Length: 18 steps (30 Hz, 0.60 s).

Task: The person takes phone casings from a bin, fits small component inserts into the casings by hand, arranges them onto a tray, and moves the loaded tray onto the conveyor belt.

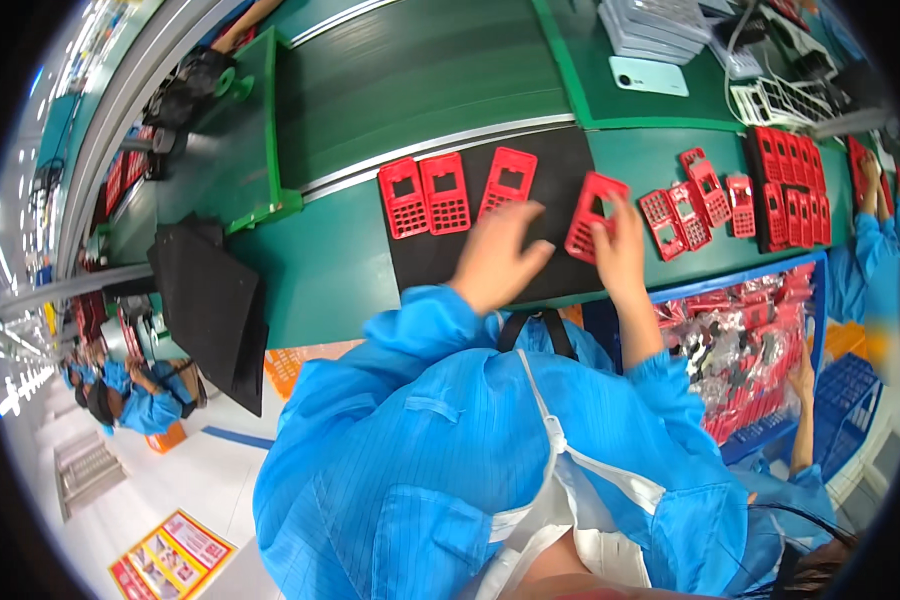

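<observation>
Red case [516,159], lower end partly hidden behind the left hand [500,255]; second red case [581,238], right edge partly covered by the right hand [620,240]; bagged parts [745,350] in blue crate [720,283], too small to tell; floor poster [173,558], print unreadable; far-right blue sleeve [863,242], blurred.

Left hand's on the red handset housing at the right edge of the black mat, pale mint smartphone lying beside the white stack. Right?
Wrong hand. The head view shows the right hand, not the left hand, on the red handset housing at the right edge of the black mat. The pale mint smartphone does lie beside the white stack.
</observation>
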Available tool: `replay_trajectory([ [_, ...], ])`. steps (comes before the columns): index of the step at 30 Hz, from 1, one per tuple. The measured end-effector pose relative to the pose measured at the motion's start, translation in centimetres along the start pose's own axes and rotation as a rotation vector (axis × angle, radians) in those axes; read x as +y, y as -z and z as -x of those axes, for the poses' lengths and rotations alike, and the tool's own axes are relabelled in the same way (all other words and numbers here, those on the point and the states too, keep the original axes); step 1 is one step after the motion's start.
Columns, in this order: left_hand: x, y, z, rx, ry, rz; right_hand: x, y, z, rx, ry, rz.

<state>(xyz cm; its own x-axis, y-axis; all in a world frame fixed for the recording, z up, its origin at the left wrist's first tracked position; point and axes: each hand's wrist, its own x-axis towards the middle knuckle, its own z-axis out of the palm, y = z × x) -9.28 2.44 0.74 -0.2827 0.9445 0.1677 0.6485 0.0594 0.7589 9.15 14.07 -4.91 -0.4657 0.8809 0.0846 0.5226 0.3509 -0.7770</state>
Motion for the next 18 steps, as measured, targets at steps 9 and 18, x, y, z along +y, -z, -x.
replay_trajectory([
  [9, -12.6, 7.3, 3.6, -0.158, 0.128, -0.660, -5.4, -8.0, -3.6, -0.360, 0.532, 0.376],
  [18, -13.2, 6.1, 2.5, -0.086, 0.211, -0.622, 2.8, -1.7, -5.2, 0.122, 0.076, 0.314],
])
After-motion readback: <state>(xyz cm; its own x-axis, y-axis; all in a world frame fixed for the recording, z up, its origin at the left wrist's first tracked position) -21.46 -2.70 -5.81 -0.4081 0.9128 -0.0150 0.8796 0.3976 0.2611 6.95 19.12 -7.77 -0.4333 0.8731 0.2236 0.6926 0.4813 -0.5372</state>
